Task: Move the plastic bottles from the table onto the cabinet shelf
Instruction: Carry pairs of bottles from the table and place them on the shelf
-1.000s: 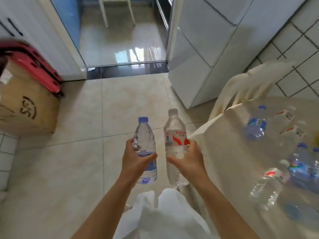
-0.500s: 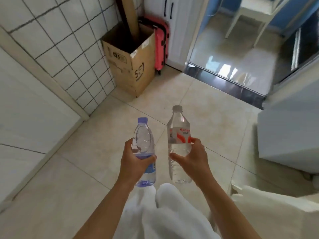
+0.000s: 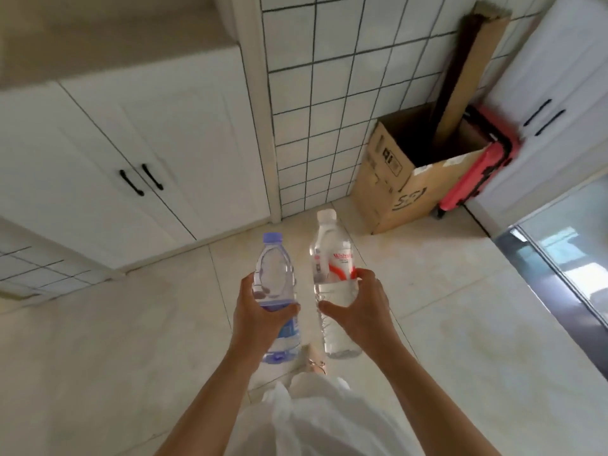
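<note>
My left hand grips a clear plastic bottle with a blue cap and blue label, held upright over the tiled floor. My right hand holds a taller clear bottle with a white cap and a red-and-white label, also upright, just right of the first. A white cabinet with two closed doors and black handles stands ahead on the left, with a beige top surface above it. The table is out of view.
A white-tiled wall rises ahead. An open cardboard box with a long board standing in it sits at the wall's foot, a red suitcase beside it. More white doors stand at the right. My white clothing fills the bottom.
My view has swung left: the table and its bottles left the frame, then the doorway, and the white cabinet came into view. Both hands keep the same bottles in the same grip.
</note>
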Tool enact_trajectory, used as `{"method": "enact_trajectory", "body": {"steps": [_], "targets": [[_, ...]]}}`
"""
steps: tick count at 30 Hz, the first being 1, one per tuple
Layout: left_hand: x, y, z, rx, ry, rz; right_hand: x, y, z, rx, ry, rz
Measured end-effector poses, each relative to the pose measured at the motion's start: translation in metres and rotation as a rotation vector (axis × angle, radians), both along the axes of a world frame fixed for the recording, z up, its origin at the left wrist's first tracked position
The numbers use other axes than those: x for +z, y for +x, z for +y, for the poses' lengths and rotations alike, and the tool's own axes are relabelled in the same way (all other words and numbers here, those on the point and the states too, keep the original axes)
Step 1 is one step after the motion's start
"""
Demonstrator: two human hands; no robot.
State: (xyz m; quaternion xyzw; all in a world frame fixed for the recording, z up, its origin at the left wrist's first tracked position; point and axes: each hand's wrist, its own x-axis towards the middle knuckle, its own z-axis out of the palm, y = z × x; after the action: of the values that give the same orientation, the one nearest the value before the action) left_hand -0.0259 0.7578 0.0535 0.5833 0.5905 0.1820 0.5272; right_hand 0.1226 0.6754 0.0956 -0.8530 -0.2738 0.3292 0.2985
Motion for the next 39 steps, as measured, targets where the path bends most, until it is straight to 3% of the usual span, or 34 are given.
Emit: {"method": "enact_trajectory", "body": {"steps": [15,29,39], "targets": [[0.006,-0.037,0.126,0.471,0.02,-0.064,0.016,-0.002,0.193,0.363,0.099,0.054],[0.03,-0.147,0.354,0.432,0.192,-0.051,0.035,-0.11,0.401,0.379,0.239,0.035],[0.075,-0.166,0.491,0.417,0.393,-0.126,0.073,-0.134,0.534,0.396,0.419,-0.043]]}}
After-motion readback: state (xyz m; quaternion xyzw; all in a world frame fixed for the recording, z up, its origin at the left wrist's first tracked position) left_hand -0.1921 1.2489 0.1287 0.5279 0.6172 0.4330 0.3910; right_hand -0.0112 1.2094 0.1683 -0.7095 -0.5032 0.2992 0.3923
